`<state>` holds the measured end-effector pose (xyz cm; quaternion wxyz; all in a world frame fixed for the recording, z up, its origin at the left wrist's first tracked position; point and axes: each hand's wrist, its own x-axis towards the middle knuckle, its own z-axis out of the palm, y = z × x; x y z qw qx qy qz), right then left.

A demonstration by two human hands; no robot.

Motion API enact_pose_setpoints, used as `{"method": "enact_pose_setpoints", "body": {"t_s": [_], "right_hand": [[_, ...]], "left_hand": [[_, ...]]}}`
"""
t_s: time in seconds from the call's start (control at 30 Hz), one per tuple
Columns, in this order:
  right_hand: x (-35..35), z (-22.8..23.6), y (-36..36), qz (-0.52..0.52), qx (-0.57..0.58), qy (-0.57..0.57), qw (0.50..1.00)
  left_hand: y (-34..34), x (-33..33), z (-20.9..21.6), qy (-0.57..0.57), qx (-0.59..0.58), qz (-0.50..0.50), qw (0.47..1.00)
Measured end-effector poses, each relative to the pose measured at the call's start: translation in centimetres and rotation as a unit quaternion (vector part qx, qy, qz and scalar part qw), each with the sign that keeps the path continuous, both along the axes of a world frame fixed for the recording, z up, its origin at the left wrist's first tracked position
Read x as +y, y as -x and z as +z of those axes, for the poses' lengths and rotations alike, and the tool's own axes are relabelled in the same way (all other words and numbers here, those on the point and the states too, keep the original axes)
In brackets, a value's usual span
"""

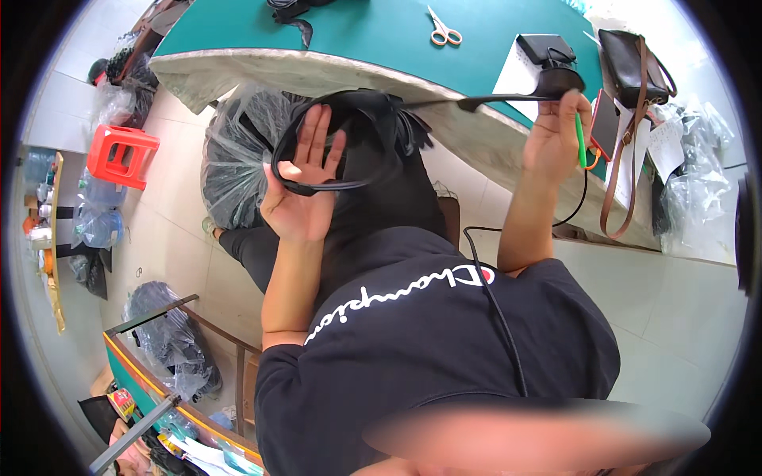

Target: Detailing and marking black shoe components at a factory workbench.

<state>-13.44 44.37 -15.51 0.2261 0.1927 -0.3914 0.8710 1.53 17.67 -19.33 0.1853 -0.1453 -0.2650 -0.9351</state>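
Quietly seated at lower centre, a person in a black T-shirt [444,333], a black cable [498,309] trailing down it, handles a length of black strap [508,98] stretched from the centre toward the upper right. The left hand [302,190], left of centre, lies palm up with its fingers spread wide inside a black loop [337,186], seemingly to keep it open. The right hand [549,143] has its fingers closed on the strap, apparently to keep the length straight; whether it also grips the slim green object [580,144] beside it cannot be told. Beyond, a clear plastic bag [230,159] bulges at left of centre. On the green-topped desk [373,36] along the top, orange-and-white scissors [444,35] lie apart from the hands, probably within reach, and a black handbag [627,70] rests at upper right. A red plastic stool [122,157] stands at upper left. White lettering crosses the T-shirt beside a small red mark; writing on the paper sheet [667,148] at right is too small to read.
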Motion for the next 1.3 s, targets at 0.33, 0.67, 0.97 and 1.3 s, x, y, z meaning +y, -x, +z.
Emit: {"method": "enact_pose_setpoints", "body": {"t_s": [0.33,0.67,0.97,1.3], "right_hand": [[-0.9,0.8,-3.4,0.086,-0.049,-0.525,0.846],[-8.4,-1.4,-5.8,0.041,0.065,-0.507,0.858],[-7.1,1.6,-5.3,0.234,0.050,-0.477,0.846],[-8.2,3.3,-5.1,0.248,0.134,-0.530,0.800]], "left_hand": [[0.0,1.3,0.5,0.043,0.028,-0.063,0.997],[-0.7,2.1,2.0,0.029,0.028,-0.114,0.993],[-2.9,-4.9,3.6,0.483,-0.302,0.280,0.773],[-1.2,0.1,3.4,0.450,-0.242,-0.044,0.858]]}}
